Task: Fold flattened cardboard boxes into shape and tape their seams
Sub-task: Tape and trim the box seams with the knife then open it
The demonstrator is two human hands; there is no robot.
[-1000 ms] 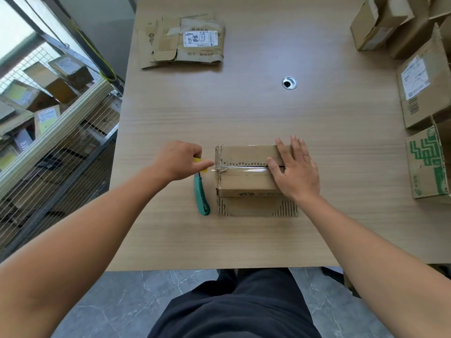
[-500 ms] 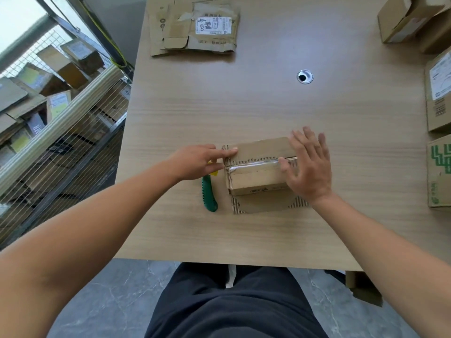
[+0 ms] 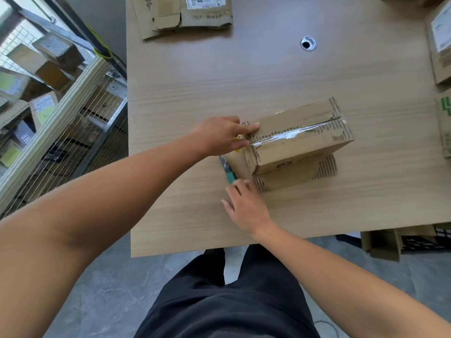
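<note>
A small cardboard box stands folded on the wooden table, turned at a slight angle. Shiny clear tape runs along its top seam. A loose flap sticks out flat beneath its near side. My left hand presses straight fingers against the box's left end, where the tape ends. A green utility knife lies by the box's left near corner, with a yellow part showing under my left hand. My right hand reaches in below it, with its relaxed fingertips at the knife's near end.
Flattened cardboard boxes lie at the table's far left. A round cable hole is further right. Assembled boxes line the right edge, one with green print. A wire rack of boxes stands left; another box sits on the floor.
My right hand left the box top and came down to the green knife. My left hand's fingers slid onto the box's left end. The box has turned slightly.
</note>
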